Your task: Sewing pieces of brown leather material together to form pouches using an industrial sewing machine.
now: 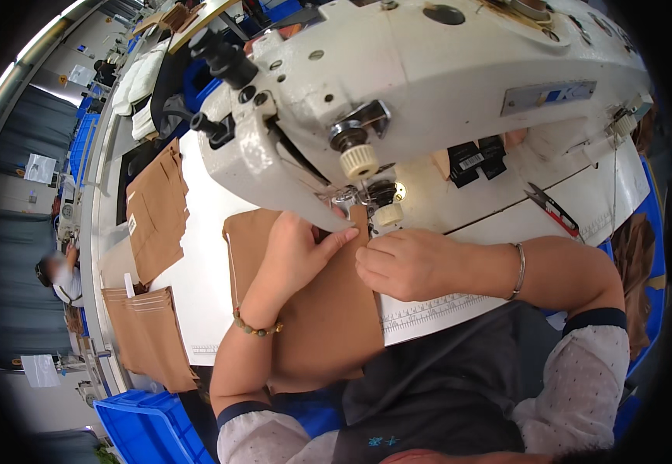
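Observation:
A brown fabric piece [320,325] lies on the white sewing table and hangs over its near edge, its far end under the head of a white sewing machine [421,85]. My left hand [301,251] rests on the cloth, thumb and fingers pinching its folded edge close to the presser foot [367,197]. Just right of it, my right hand [405,263] has its fingers curled together at the fabric's right edge. The curled fingers partly hide where they grip. The needle itself is too small to make out.
Brown fabric stacks [154,220] lie left on the table, with another brown pile [150,332] nearer me. Thread snips [552,209] and black labels [477,161] lie right of the needle area. A blue crate [150,425] stands lower left. Another person [65,274] sits far left.

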`<state>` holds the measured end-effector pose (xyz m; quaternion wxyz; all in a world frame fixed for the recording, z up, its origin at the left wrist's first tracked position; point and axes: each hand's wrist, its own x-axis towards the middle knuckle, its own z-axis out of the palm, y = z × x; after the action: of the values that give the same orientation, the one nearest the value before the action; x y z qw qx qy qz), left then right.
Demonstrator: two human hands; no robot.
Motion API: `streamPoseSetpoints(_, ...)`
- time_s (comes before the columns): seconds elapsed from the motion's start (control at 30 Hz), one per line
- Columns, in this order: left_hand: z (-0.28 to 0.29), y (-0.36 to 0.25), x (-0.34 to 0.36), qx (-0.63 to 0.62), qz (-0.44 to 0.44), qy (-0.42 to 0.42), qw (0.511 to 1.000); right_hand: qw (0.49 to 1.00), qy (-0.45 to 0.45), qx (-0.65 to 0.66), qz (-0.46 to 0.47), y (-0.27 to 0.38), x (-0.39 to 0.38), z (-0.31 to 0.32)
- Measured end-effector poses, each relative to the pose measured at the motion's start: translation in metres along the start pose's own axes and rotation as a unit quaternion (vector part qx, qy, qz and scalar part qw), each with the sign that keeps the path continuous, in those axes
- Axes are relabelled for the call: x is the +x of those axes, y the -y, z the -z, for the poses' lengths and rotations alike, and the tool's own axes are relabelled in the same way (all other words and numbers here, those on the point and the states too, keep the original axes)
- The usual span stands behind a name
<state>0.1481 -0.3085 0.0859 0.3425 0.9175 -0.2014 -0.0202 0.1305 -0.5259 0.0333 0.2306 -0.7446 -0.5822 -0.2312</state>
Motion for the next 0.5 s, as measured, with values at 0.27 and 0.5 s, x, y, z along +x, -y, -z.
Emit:
streamPoseSetpoints(0.27,0.000,0.005,0.001,0.026,-0.001,0.001,1.000,0.996,-0.044,-0.068,0.023,-0.002,0.006,0.000)
streamPoseSetpoints(0.5,0.001,0.005,0.000,0.043,0.029,0.025,0.998,0.999,-0.042,-0.020,-0.010,-0.003,0.004,-0.001)
